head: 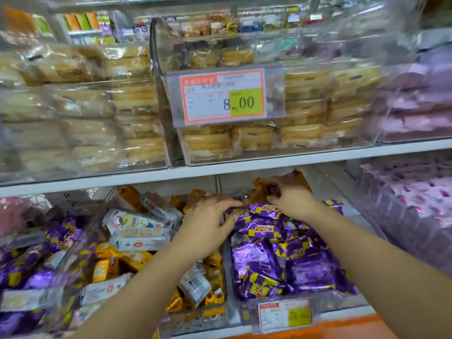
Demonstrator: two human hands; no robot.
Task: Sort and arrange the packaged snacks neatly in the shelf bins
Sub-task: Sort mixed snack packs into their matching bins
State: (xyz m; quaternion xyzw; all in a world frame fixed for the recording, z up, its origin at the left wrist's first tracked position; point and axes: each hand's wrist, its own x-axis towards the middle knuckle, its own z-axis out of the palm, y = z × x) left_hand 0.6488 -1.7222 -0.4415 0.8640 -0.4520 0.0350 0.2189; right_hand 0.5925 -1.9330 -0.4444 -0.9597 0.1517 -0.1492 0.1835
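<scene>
Bright, even light; glare on the clear bins (318,99); motion blur throughout; wide-angle bowing at the edges.

Two hands in view: left hand (208,216), right hand (289,194). Two bare forearms.
Two shelf levels visible, divided by one white shelf board (244,165).
Two price tags: one large tag (223,96) on upper bin, one small tag (285,314) on lower bin.
Upper level: three clear bins seen, two with yellow cakes (303,106), one with pink packs (415,106).
Purple packets (281,255) in lower right bin: many, more than ten, exact count not possible.
White packets (137,231) in lower left bin: at least four.
</scene>
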